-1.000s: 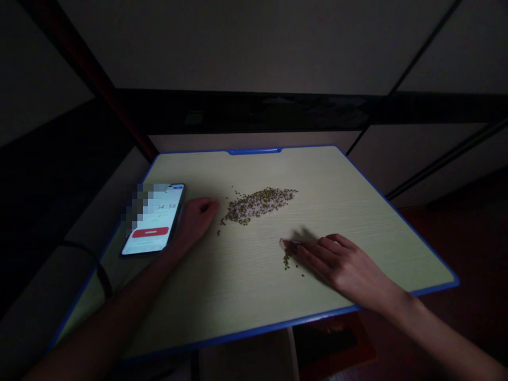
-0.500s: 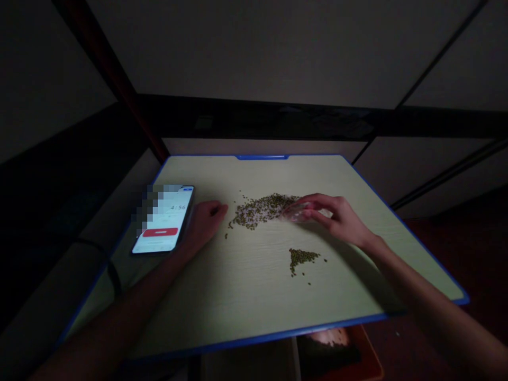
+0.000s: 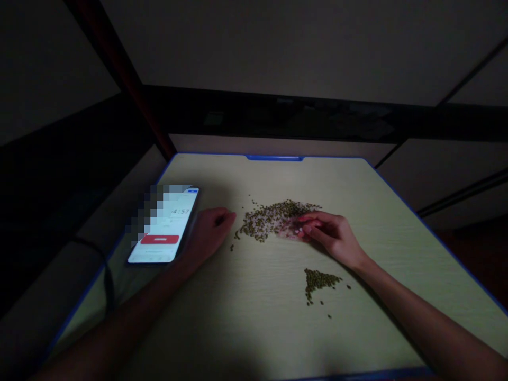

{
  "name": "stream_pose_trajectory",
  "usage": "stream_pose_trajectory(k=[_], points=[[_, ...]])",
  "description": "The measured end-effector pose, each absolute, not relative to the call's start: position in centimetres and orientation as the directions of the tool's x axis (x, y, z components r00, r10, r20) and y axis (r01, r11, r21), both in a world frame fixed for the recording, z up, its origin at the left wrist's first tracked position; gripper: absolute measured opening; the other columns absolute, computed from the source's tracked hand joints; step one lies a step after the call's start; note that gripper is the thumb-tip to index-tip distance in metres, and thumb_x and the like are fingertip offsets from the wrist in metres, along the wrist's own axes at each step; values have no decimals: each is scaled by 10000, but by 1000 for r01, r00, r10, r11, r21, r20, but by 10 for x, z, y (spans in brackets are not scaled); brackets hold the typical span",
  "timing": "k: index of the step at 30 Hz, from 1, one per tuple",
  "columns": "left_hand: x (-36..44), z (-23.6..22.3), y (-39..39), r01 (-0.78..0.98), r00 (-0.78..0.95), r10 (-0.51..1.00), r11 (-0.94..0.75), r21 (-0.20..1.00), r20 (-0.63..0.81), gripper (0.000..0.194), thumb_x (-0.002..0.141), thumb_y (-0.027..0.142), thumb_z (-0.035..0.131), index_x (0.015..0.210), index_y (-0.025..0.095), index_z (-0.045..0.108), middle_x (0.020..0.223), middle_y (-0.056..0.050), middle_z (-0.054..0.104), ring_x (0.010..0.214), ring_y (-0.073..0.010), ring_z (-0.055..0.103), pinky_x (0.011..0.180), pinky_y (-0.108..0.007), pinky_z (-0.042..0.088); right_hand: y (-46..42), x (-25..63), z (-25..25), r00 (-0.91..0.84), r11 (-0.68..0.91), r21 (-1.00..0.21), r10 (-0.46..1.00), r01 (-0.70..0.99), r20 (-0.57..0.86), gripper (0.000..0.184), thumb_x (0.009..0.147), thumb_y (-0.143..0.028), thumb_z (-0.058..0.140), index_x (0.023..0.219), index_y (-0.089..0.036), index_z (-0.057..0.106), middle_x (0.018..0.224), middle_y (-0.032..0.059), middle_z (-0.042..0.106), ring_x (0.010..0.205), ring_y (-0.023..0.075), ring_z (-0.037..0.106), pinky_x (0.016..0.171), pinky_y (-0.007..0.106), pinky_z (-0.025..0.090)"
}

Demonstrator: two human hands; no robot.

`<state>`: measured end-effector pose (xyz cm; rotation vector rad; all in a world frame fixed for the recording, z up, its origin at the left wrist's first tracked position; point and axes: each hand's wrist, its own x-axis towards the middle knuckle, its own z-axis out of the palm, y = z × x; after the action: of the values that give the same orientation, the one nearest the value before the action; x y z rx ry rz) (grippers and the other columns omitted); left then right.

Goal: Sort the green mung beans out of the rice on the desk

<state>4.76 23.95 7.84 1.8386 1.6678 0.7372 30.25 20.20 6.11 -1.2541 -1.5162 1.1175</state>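
A spread pile of small green beans mixed with whitish grains [image 3: 264, 219] lies mid-table. My right hand [image 3: 331, 233] is at its right end, thumb and fingers pinched together low over the grains. Something pale and pinkish shows at the fingertips, too blurred to name. My left hand [image 3: 212, 227] rests loosely curled on the table, left of the pile and apart from it, with nothing visible in it. Nearer to me is a smaller heap of green beans only [image 3: 319, 280], with a few loose ones beside it.
A lit phone [image 3: 162, 227] showing a running timer lies beside my left hand. A dark cable [image 3: 107, 275] hangs over the left side. The pale table [image 3: 222, 328] has a blue edge and a blue handle [image 3: 273, 157] at the back. Dark cabinet panels stand behind.
My right hand has come lower, with its fingers closer together at the pile. My left hand stays curled in place. The view has tilted and shifted slightly; the phone's timer has advanced.
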Motion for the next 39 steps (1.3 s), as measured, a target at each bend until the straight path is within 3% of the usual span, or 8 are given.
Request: stream_pose_trajectory(k=[8,25,39], points=[[49,79,240,716,55,998,-55,696,22,319,729,318,455,454,192,354,441,44,325,468,-108,337,492,-266,237,204,302,59,-56,71,-973,997,219,60,189,728,-259,597,872,-148,647,639,37,679,565,145,623,524,286,492],[48,78,239,734,42,999,-34,678,5,324,736,342,452,462,194,365,422,46,320,454,-109,344,485,-267,238,203,302,59,-139,146,-951,984,271,112,198,770,-253,586,923,-147,653,660,30,686,590,138,612,546,276,471],[48,79,240,743,54,998,-58,667,27,310,737,333,443,467,189,395,433,46,329,460,-106,349,484,-259,238,202,304,58,-109,105,-971,991,215,83,182,758,-253,607,897,-155,672,631,24,680,561,119,598,516,243,448]])
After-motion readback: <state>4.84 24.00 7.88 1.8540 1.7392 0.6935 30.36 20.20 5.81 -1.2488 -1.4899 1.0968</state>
